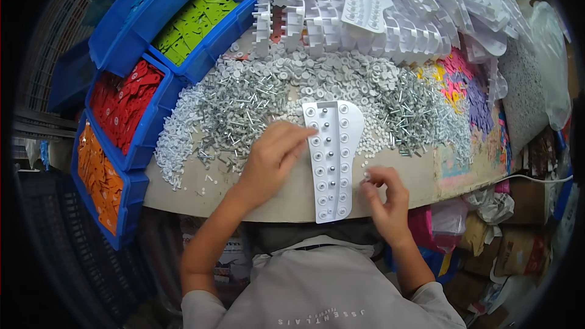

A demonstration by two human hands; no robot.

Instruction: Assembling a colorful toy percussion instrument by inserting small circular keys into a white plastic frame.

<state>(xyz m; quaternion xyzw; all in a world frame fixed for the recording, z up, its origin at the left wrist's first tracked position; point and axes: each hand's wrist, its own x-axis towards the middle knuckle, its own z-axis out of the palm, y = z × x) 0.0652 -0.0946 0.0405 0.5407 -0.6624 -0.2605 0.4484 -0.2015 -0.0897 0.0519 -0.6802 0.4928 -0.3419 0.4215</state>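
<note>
A white plastic panel [323,189] with one curved side lies in front of me at the table's near edge. Round sockets run along both its sides, and several metal pins stand in the middle channel. My left hand [266,161] comes from the left, its fingers closed together and their tips at the panel's upper left edge; what they pinch, if anything, is hidden. To the right of the panel, apart from it, my right hand [389,202] is closed in a pinch on a small pale part [366,176], too small to name.
Blue bins hold green [194,24], red [125,106] and orange [99,176] flat pieces at left. Heaps of metal pins [250,106], white washers [341,73] and small white parts [180,140] cover the table. White plastic mouldings [378,18] are piled behind; purple pieces [478,103] lie at right.
</note>
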